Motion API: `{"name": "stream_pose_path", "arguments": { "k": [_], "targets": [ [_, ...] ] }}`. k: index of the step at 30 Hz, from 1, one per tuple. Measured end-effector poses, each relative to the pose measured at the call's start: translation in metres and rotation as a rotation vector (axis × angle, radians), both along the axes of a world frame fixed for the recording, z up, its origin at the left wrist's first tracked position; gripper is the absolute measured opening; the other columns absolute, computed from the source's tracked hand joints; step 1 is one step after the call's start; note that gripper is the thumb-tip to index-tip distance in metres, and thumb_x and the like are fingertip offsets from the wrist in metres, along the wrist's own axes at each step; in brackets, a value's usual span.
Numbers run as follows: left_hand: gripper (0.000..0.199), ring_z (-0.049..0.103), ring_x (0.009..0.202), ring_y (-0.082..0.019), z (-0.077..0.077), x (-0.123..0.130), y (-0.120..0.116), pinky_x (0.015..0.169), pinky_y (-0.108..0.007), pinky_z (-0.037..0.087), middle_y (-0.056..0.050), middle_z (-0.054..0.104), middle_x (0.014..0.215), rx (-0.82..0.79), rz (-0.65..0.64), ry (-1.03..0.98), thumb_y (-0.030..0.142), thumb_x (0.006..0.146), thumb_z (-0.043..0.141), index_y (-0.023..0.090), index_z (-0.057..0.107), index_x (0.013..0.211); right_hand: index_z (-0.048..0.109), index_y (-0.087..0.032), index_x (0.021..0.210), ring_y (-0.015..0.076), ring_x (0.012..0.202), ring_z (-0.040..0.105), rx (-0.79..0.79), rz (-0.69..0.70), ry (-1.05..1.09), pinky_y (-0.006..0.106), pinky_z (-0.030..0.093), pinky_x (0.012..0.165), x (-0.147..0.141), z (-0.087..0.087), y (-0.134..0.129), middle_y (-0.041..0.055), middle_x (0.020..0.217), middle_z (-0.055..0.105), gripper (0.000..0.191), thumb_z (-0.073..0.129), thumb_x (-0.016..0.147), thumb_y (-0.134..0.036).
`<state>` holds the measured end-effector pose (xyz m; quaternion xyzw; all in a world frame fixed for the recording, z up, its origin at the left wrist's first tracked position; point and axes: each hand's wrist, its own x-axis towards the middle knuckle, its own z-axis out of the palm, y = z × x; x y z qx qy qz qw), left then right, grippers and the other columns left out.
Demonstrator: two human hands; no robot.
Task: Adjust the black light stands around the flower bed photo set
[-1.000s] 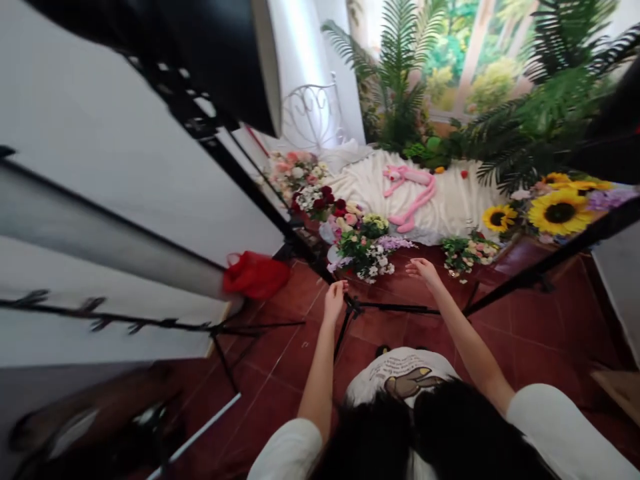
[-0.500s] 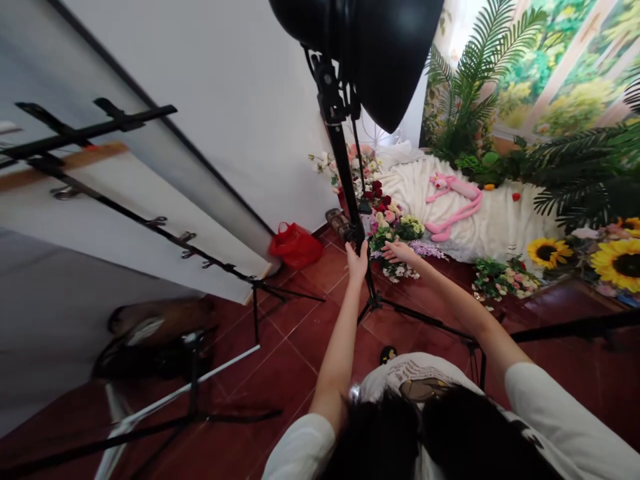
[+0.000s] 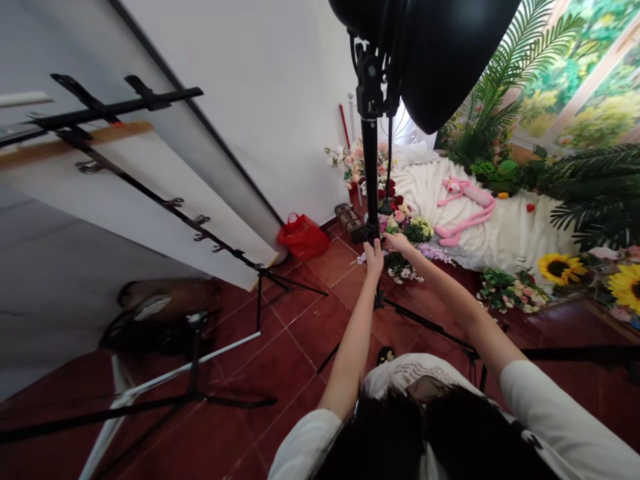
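A black light stand rises in front of me, carrying a large black lamp reflector at its top. My left hand is closed round the pole just under its joint collar. On the collar's right side, my right hand has its fingers drawn together at what looks like the tightening knob, which they mostly hide. A cable with a small black block hangs along the pole above my right hand.
A white reflector panel on a clamped frame leans at left. Tripod legs spread over the red tiles. A red plastic bag lies by the wall. Artificial flowers, a pink plush toy and white fur cloth are at right.
My right hand has moved left, from open beside the stand to the collar, and its fingers have closed there. The stand now looks more upright, and the view has shifted.
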<state>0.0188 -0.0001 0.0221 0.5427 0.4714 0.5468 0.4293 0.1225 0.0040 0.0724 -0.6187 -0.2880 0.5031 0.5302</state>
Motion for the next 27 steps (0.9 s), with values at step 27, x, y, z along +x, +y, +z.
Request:
{"name": "stream_pose_path", "arguments": {
  "k": [27],
  "targets": [
    [0.049, 0.06, 0.124, -0.026, -0.004, 0.012, -0.003, 0.109, -0.037, 0.044, -0.018, 0.067, 0.115, 0.016, 0.13, 0.009, 0.059, 0.097, 0.041, 0.015, 0.062, 0.105, 0.056, -0.023, 0.079, 0.0086, 0.069, 0.062, 0.1, -0.002, 0.236, 0.015, 0.045, 0.063, -0.015, -0.025, -0.006, -0.0072, 0.075, 0.067, 0.014, 0.058, 0.071, -0.012]
  ]
}}
